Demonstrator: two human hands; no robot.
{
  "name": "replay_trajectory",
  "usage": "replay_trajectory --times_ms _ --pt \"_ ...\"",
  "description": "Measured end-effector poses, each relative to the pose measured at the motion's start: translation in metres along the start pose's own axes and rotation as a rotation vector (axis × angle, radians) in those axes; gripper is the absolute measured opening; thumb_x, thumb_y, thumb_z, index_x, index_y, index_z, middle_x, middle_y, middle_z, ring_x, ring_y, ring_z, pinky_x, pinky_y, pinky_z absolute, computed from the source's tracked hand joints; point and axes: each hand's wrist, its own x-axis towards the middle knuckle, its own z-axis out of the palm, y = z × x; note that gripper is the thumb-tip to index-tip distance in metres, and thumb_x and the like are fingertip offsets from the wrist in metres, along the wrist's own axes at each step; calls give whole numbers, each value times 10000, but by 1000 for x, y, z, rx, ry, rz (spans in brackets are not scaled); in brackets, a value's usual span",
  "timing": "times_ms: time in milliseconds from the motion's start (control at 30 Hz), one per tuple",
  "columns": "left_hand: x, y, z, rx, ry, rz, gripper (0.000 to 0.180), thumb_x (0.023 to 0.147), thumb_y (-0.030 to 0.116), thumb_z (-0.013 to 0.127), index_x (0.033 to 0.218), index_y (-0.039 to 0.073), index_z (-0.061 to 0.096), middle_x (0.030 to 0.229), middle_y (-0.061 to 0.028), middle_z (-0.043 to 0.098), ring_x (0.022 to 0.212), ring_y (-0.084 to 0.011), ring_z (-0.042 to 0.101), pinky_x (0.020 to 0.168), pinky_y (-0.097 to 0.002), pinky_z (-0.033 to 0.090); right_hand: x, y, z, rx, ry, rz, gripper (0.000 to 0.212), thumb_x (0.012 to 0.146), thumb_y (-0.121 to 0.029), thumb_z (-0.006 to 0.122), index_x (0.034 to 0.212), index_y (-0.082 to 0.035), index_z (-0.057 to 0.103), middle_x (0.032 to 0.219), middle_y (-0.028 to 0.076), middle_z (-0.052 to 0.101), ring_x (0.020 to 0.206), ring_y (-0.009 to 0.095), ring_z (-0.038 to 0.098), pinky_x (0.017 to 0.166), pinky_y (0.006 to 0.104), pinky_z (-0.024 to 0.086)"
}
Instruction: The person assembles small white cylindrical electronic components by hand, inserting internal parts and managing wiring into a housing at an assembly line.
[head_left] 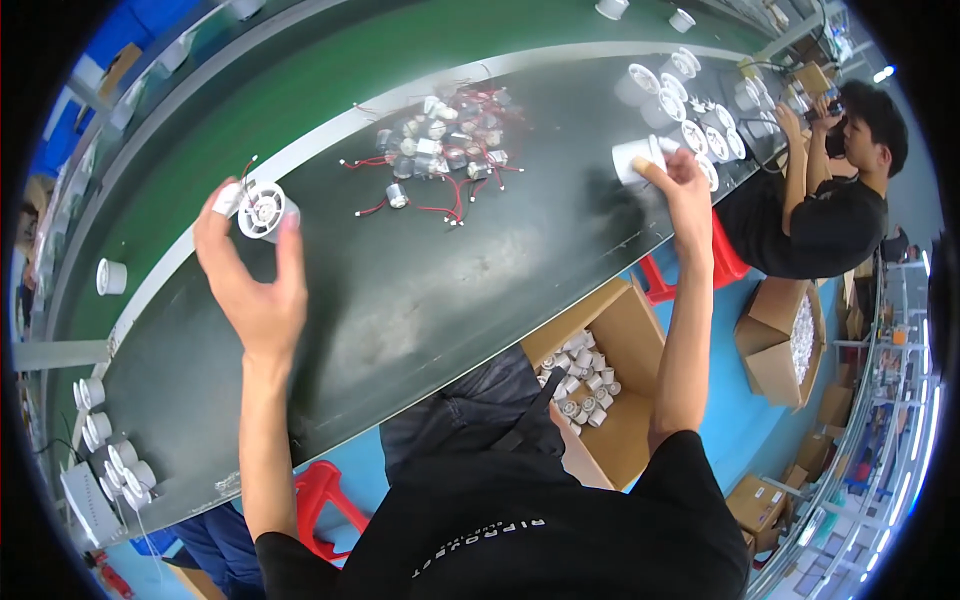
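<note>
My left hand [262,310] is raised over the left part of the dark work surface [430,300]. Its thumb and fingers grip a round white plastic housing [262,212] with a spoked face, and a short red wire stands up beside it. On the right, my right hand [688,195] has its thumb and fingers closed on a white cup-shaped housing [630,162], close to a group of similar white housings [692,137]. Between my hands, farther back, lies a heap of small motors [428,147] with red wires and small connectors.
A green conveyor belt [240,115] runs along the far side. More white housings [120,460] stand at the left end. Below the near edge is a cardboard box [640,330] with small white parts; red stools [322,495] stand nearby. A co-worker [830,225] sits at right.
</note>
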Motion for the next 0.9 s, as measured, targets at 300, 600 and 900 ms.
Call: replay_trajectory --times_ms 300,600,900 --pt "-8 90 11 -579 -459 117 795 634 271 946 1296 36 574 1313 -177 560 1171 -346 576 982 -412 472 -116 -60 103 878 -472 267 590 976 -337 624 1412 38 493 1352 165 610 1255 286 595 1078 429 466" --pt "-38 36 28 -1229 -825 -412 953 923 139 713 1583 58 30 1395 -181 569 1323 -251 505 1139 -413 336 -124 -57 120 480 -658 -359 631 765 39 600 1390 -6 525 1490 171 470 1399 305 448 1180 435 314" --pt "-47 36 24 -654 -778 -157 893 922 144 685 1575 11 91 1353 -189 569 1277 -306 525 1103 -426 366 -131 -70 143 -64 -541 -617 540 710 -62 852 1208 -38 647 1420 139 582 1186 360 627 961 412 536"
